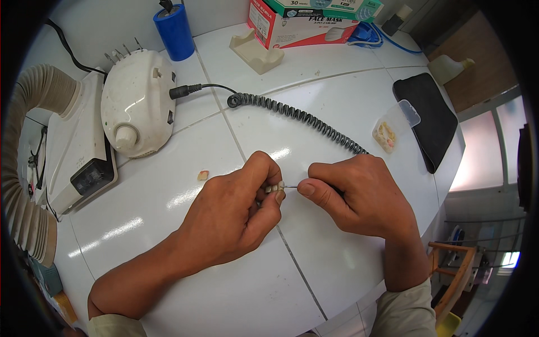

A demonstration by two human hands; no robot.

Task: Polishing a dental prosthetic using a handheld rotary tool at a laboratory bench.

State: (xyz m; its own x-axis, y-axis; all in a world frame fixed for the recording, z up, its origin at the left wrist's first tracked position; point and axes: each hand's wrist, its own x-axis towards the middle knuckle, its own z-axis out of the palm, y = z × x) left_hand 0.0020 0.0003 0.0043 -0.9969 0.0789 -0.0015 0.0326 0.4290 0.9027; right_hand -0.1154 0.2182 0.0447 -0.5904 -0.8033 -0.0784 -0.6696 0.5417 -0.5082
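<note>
Over the middle of the white table, my left hand pinches a small row of tooth-like dental pieces between thumb and fingers. My right hand is closed around a rotary handpiece, whose body is mostly hidden by the fingers. A thin metal bit sticks out past the right thumb and reaches to the dental pieces; I cannot tell whether it touches them. From behind the right hand a black coiled cord runs to the cream control unit at the far left. A small pinkish-beige piece lies beyond my left hand.
Left stands a white boxy machine with a ribbed hose. At the back are a blue cylinder, a cream holder and a face-mask box. Right lie a clear plastic container and a black flat pouch.
</note>
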